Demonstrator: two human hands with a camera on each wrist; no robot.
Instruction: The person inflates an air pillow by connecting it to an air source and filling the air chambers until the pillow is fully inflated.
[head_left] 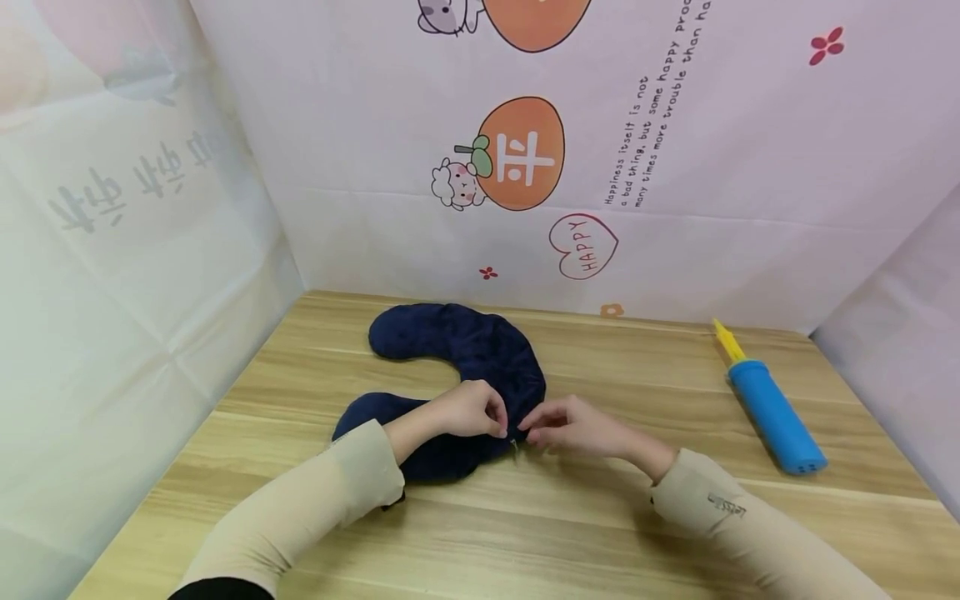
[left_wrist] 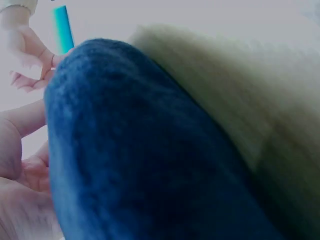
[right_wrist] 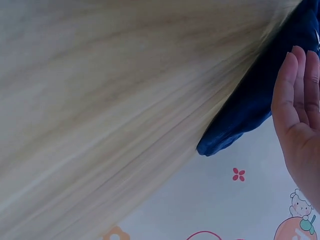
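Observation:
A navy, plush U-shaped neck pillow (head_left: pixel 502 350) lies on the table, its opening toward the left. My left hand (head_left: pixel 474 408) reaches over its near arm, thumb and fingertips pinching at the outer edge of the curve. From the right, my right hand (head_left: pixel 576 427) meets the same edge, index finger and thumb close together on it. A small pale strip (head_left: pixel 514 447) hangs just below the fingertips. The pillow (left_wrist: pixel 130 140) fills most of the left wrist view. In the right wrist view, the right hand's fingers (right_wrist: pixel 287 85) overlap the pillow, and its thumb is hidden.
A blue hand pump (head_left: pixel 776 421) with a yellow nozzle lies on the right side of the wood-grain table (head_left: pixel 630 525). Printed white cloth (head_left: pixel 360 150) hangs behind the table, with more cloth at both sides. A small black piece (head_left: pixel 394 502) shows beneath the left sleeve.

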